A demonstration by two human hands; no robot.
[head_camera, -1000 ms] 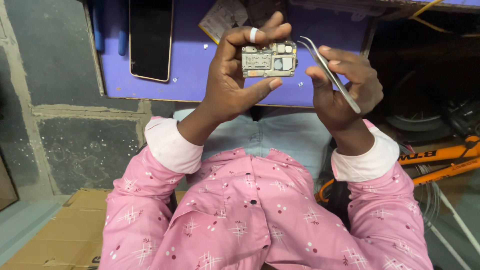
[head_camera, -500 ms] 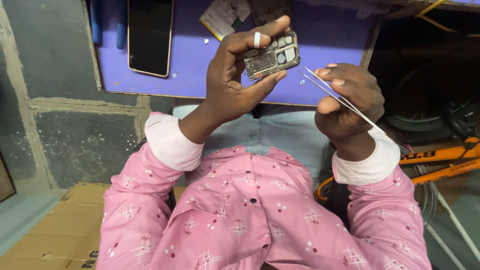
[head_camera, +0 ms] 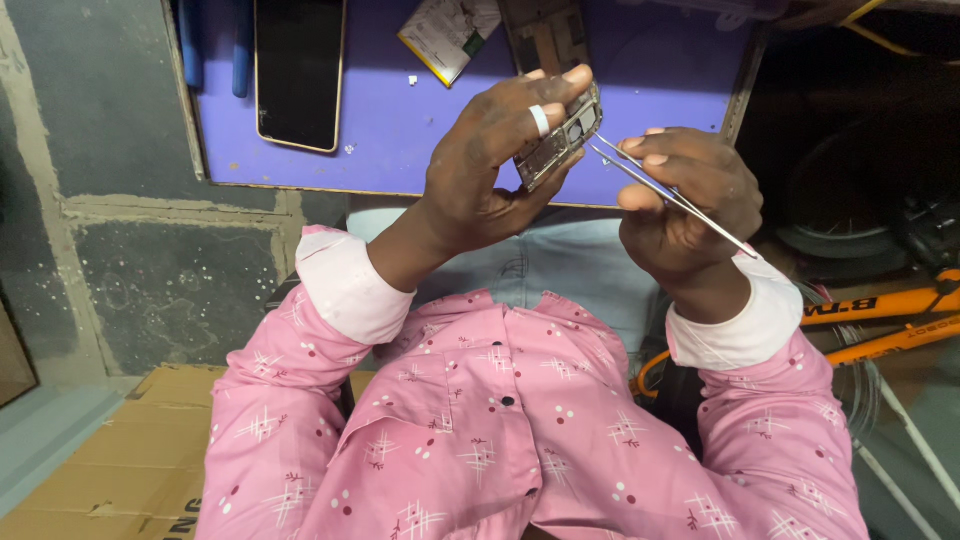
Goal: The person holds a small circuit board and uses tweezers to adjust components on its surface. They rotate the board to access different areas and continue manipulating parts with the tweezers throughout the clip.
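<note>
**pixelwrench:** ok so what am I looking at here, what's in my hands?

**me:** My left hand (head_camera: pixel 480 170) is pinching a small phone circuit board (head_camera: pixel 556 140), thumb under the lower edge and fingertips over the top, so it's clamped edge-on and tilted. There's a pale ring (head_camera: pixel 540 119) on one of those fingers. My right hand (head_camera: pixel 680 205) is closed around a pair of thin metal tweezers (head_camera: pixel 668 195), pinched between thumb and fingers, with the long end sticking out back toward my wrist.

**pixelwrench:** tweezers actually on the board or just near it?

**me:** The tips sit right at the board's right edge, near the upper corner. Can't tell whether they're touching it or gripping anything, it's too small. Both hands are held up above my lap, in front of the near edge of the purple work mat (head_camera: pixel 400 130).

**pixelwrench:** what else is around?

**me:** On the mat there's a black smartphone (head_camera: pixel 299 70) with a gold rim lying flat at the left, well apart from the board. Further back is a flat phone battery (head_camera: pixel 445 35) with a yellow edge, and beside it another opened phone part (head_camera: pixel 545 35), partly behind my fingers. Two blue tool handles (head_camera: pixel 190 45) lie along the mat's left side. Pink patterned sleeves (head_camera: pixel 300 400) with white cuffs, an orange bicycle frame (head_camera: pixel 880 325) off to my right, cardboard (head_camera: pixel 110 470) at lower left.
</note>
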